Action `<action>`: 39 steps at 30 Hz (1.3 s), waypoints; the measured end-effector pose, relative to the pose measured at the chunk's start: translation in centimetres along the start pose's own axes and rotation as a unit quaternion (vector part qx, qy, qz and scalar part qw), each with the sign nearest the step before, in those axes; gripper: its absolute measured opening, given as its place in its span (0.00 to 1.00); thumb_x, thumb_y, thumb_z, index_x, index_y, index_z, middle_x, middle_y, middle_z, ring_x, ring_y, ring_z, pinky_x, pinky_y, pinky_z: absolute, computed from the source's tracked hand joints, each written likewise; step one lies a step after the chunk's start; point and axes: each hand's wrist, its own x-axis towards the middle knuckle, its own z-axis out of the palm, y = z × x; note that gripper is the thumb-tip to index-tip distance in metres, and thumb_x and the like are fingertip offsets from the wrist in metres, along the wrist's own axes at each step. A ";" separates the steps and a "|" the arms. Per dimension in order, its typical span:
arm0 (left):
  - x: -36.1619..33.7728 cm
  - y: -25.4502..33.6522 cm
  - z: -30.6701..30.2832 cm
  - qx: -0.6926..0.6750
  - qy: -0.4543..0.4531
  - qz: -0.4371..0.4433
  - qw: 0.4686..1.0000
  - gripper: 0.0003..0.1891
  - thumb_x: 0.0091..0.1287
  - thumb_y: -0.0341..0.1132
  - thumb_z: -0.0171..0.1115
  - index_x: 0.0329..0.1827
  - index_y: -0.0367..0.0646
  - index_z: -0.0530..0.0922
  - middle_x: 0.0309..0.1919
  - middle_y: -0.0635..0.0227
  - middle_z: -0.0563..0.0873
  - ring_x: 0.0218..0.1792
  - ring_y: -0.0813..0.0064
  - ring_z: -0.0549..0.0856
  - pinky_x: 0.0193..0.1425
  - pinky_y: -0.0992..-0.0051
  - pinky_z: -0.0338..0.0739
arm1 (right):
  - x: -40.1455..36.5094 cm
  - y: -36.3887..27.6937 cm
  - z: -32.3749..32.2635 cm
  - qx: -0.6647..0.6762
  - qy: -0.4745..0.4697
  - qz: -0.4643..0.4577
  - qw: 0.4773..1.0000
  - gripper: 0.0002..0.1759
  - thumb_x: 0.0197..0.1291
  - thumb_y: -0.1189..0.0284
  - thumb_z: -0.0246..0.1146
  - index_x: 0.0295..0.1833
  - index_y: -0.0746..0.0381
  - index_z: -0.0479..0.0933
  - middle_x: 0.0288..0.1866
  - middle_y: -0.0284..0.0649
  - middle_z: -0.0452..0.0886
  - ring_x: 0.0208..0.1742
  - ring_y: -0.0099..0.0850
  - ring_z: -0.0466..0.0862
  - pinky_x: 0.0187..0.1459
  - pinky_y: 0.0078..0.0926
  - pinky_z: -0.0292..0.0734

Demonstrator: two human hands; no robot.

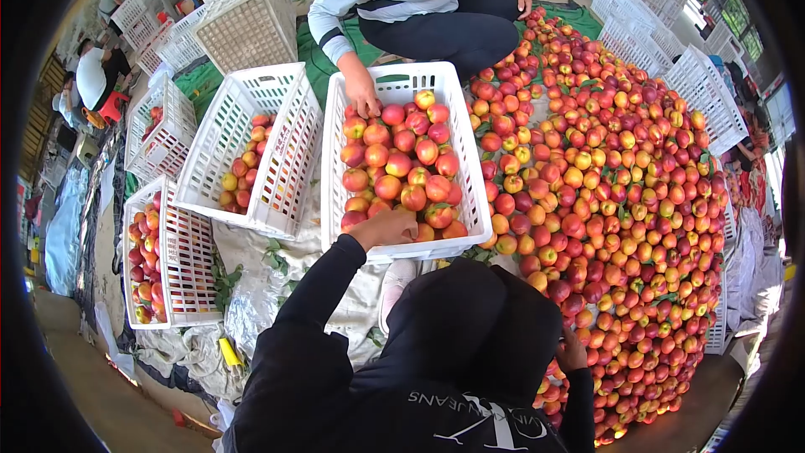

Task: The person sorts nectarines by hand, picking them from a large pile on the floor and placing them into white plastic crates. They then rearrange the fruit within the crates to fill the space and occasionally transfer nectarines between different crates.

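Note:
A white slatted plastic crate (pixel 480 201) stands in front of me, part filled with red and yellow nectarines (pixel 402 165). My left hand (pixel 381 229) is inside its near end, low over the fruit. Its fingers are curled, and whatever is under them is hidden. My right hand (pixel 573 351) is down beside my knee, at the near left edge of a large nectarine pile (pixel 620 193). My leg and the angle hide most of its fingers. Across from me, another person's hand (pixel 363 92) reaches onto the nectarines at the crate's far left corner.
Left of the crate stand a tilted white crate (pixel 289 159) with some nectarines and a fuller crate (pixel 189 268). Stacked crates (pixel 247 25) rise behind them. A yellow-handled object (pixel 229 352) lies on the ground sheet. The other person (pixel 402 0) sits opposite.

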 end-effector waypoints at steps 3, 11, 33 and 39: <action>0.2 -1.3 -0.7 -0.119 0.115 -0.060 0.984 0.10 0.60 0.34 0.65 0.44 0.48 0.80 0.37 0.64 0.84 0.41 0.61 0.84 0.48 0.64 0.77 | 0.3 0.4 0.3 -0.007 0.013 0.012 1.000 0.22 0.58 0.65 0.66 0.58 0.59 0.75 0.48 0.43 0.84 0.47 0.40 0.85 0.48 0.37 0.79; 0.1 -10.4 -1.5 0.334 0.215 -0.293 0.870 0.06 0.61 0.31 0.59 0.41 0.45 0.77 0.41 0.62 0.83 0.38 0.66 0.86 0.43 0.66 0.80 | 5.1 -2.2 -1.2 -0.028 -0.038 0.000 0.999 0.22 0.61 0.65 0.64 0.59 0.60 0.74 0.53 0.44 0.83 0.47 0.39 0.86 0.47 0.37 0.80; -0.8 -7.8 -2.0 0.120 0.259 -0.267 0.920 0.15 0.55 0.24 0.60 0.47 0.42 0.75 0.52 0.60 0.76 0.56 0.57 0.76 0.58 0.60 0.76 | 40.1 -42.4 21.1 -0.073 0.009 -0.260 0.963 0.25 0.56 0.58 0.65 0.60 0.50 0.75 0.56 0.44 0.78 0.56 0.43 0.79 0.57 0.45 0.73; -1.0 -7.6 -2.5 0.110 0.290 -0.241 0.920 0.18 0.54 0.25 0.61 0.51 0.41 0.76 0.54 0.60 0.76 0.57 0.57 0.75 0.60 0.59 0.74 | 40.4 -40.9 19.3 0.086 -0.077 -0.397 0.910 0.17 0.57 0.59 0.67 0.51 0.53 0.80 0.47 0.39 0.81 0.54 0.42 0.79 0.55 0.37 0.75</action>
